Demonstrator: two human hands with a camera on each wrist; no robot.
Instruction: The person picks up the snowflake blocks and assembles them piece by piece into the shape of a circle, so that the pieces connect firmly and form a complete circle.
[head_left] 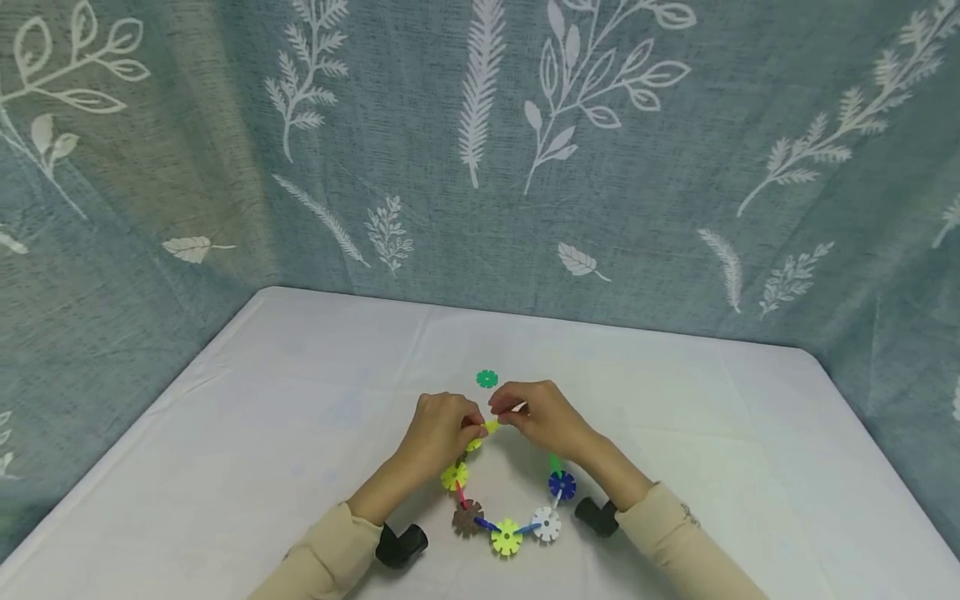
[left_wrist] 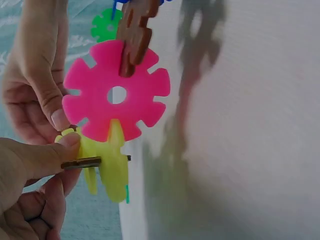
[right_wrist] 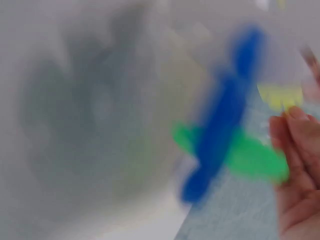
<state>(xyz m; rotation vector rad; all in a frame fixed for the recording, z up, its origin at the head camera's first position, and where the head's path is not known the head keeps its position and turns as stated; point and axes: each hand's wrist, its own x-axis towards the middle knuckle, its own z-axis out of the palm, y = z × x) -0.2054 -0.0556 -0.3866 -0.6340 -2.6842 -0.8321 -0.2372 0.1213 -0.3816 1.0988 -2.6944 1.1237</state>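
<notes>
A chain of notched plastic discs hangs in a loop below both hands, with yellow, brown, pink, blue, white and green pieces. At its upper left, my left hand (head_left: pixel 442 423) pinches a yellow notched disc (head_left: pixel 474 444). Another yellow notched disc (head_left: pixel 491 427), at the top between the hands, is pinched by my right hand (head_left: pixel 543 417). The left wrist view shows a pink disc (left_wrist: pixel 145 95) slotted between a brown disc (left_wrist: pixel 134 35) and yellow ones. In the blurred right wrist view, a blue disc (right_wrist: pixel 220 120) crosses a green disc (right_wrist: pixel 257 157).
A loose green notched disc (head_left: pixel 487 378) lies on the white tablecloth (head_left: pixel 337 375) beyond the hands. Black cylindrical pieces (head_left: pixel 401 546) show by both wrists. A patterned blue-green curtain (head_left: pixel 435 225) stands behind the table.
</notes>
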